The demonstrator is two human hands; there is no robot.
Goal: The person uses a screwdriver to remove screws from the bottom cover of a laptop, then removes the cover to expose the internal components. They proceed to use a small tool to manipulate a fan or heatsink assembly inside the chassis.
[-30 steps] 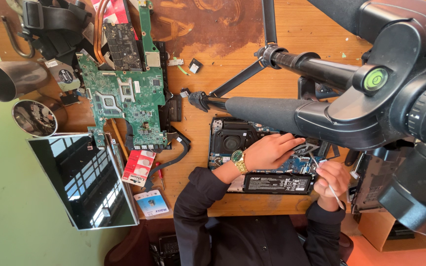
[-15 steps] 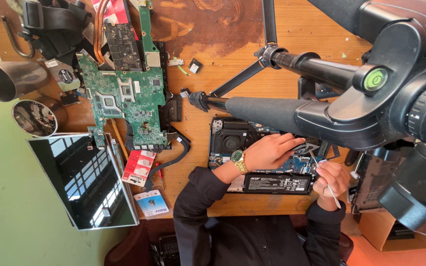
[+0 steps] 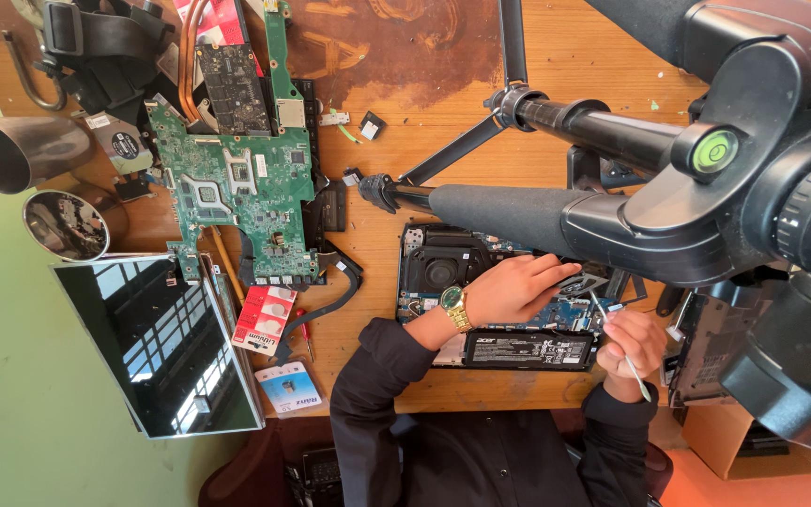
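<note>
A thin metal tool (image 3: pixel 623 349), its long axis running from upper left to lower right, is pinched in one hand (image 3: pixel 633 343) at lower right of the frame, tip toward the opened laptop (image 3: pixel 481 282). The other hand (image 3: pixel 516 287) rests with fingers spread on the laptop's insides, on the wooden desk (image 3: pixel 443 113); a green circuit board (image 3: pixel 237 188) lies at upper left.

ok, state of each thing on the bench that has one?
laptop base: opened, fan and board exposed
black battery: seated at the near edge of the base
green motherboard: out of any case, bare on the table
screen panel: detached, lying flat, dark
left hand: open, fingers resting on the laptop's insides
right hand: closed on a thin metal tool, tip towards the board
</note>
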